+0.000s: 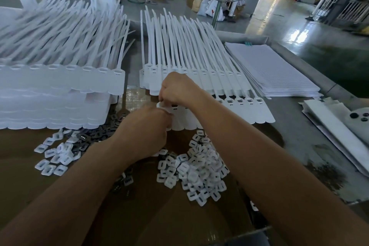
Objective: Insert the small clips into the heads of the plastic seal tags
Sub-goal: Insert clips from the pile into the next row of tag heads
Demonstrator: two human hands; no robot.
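A row of white plastic seal tags point(247, 106) lies across the table's middle, heads toward me, with slotted heads showing. My right hand point(177, 90) has its fingers curled down at the leftmost tag head point(171, 109), pinching there; what it pinches is too small to tell. My left hand point(147, 132) grips the near left edge of the same row, fingers curled. White square clips point(199, 171) are heaped in front of the row, and more white clips point(54, 158) mixed with dark metal clips point(95, 138) lie to the left.
A tall stack of seal tags point(60, 94) fills the left side, another layer point(191, 50) fans out behind the row. A pile of white sheets point(271, 68) lies at the right, folded paper point(339, 128) beyond it. The table's right edge point(311, 66) drops to the floor.
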